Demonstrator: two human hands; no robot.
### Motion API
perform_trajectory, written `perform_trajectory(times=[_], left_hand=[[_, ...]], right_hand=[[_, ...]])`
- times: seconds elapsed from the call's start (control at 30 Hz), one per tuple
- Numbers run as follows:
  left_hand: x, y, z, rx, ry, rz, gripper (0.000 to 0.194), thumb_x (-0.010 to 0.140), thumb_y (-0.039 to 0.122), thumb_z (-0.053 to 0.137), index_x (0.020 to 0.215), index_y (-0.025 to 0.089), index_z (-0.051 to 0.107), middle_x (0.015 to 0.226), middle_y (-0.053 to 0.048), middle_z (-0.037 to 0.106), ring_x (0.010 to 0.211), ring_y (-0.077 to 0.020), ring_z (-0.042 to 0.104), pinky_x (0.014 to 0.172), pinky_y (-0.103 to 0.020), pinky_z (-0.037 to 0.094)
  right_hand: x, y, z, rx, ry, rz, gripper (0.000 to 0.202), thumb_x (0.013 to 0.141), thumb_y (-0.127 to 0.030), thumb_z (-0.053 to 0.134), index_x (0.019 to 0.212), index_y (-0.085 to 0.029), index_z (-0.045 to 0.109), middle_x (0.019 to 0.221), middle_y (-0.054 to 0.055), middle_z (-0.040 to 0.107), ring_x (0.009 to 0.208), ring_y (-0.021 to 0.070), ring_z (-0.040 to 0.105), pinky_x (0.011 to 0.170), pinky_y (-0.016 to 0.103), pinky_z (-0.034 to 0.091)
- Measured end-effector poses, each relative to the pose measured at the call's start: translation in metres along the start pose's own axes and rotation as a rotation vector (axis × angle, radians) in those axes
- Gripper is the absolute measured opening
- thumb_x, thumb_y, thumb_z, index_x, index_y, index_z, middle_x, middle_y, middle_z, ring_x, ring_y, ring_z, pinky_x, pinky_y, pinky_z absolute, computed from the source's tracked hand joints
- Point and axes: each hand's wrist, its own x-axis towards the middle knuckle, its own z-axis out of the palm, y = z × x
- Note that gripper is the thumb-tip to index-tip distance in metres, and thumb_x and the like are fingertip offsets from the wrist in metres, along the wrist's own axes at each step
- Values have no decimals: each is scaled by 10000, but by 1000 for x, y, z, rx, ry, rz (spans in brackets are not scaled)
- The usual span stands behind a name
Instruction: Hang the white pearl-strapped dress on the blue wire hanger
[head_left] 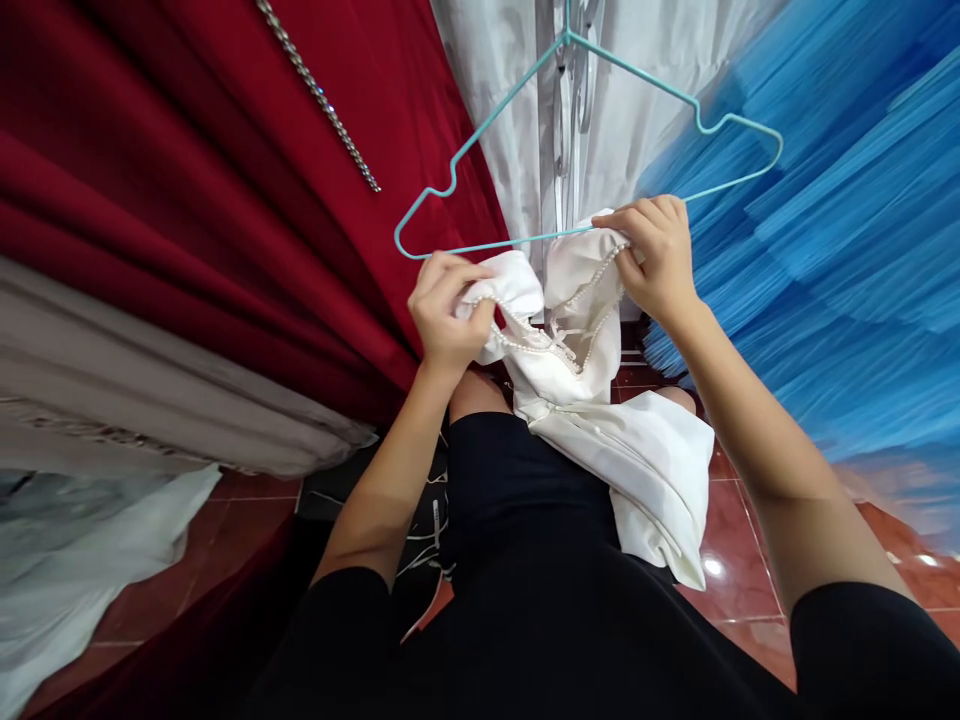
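Note:
A white garment (577, 380) with a beaded neckline lies over my lap, its skirt trailing down to the right. My left hand (450, 310) is closed on its left shoulder part, just under the hanger's lower bar. Closed on the right shoulder part, my right hand (656, 255) is raised a little higher, its fingers against the lower bar. The light-blue wire hanger (510, 95) is upright above the garment, and its bottom bar runs along the tops of both hands. Whether the cloth is looped round the bar cannot be made out.
Red fabric (187, 150) hangs at the left with a glittering strip (322, 100). Beige cloth (150, 370) is below it. White drapes (502, 80) hang behind the hanger, and blue tulle (825, 250) fills the right. Red tiles (739, 550) show below.

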Motion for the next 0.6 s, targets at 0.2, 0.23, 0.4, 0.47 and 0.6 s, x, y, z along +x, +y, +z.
perform_trajectory(times=[0.2, 0.23, 0.4, 0.47, 0.6], left_hand=[[-1, -65, -35, -142, 233, -496, 164, 667, 162, 596, 829, 180, 581, 733, 10, 553, 654, -118, 528, 625, -295, 425], [6, -74, -41, -117, 254, -501, 160, 679, 146, 598, 826, 183, 546, 748, 16, 541, 682, -108, 533, 663, -298, 445], [60, -72, -55, 104, 251, -325, 225, 760, 49, 588, 915, 201, 528, 873, 46, 569, 799, -82, 553, 762, -295, 476], [80, -55, -51, 175, 176, -291, 223, 791, 41, 590, 942, 201, 554, 906, 40, 598, 766, -87, 541, 707, -291, 446], [99, -21, -35, 373, 16, -284, 143, 857, 43, 603, 900, 179, 600, 687, 41, 481, 603, -76, 411, 617, -303, 318]], right_hand=[[2, -9, -6, -12, 28, 0, 296, 944, -242, 465, 1141, -258, 685, 947, 50, 640, 1018, 255, 609, 1063, 522, 455], [2, -12, -6, -18, 23, 17, 297, 932, -233, 474, 1139, -264, 685, 950, 48, 642, 1018, 256, 608, 1063, 525, 453], [-2, -24, -12, -25, -15, 81, 338, 917, -182, 470, 1165, -291, 672, 991, 49, 656, 1064, 265, 600, 1099, 541, 425], [-4, -27, -15, -9, -23, 79, 344, 929, -179, 460, 1178, -296, 665, 1006, 52, 656, 1081, 267, 597, 1105, 547, 420], [-7, -29, -18, -14, -8, 67, 339, 941, -183, 452, 1179, -304, 661, 1031, 51, 663, 1082, 267, 603, 1097, 555, 424]])
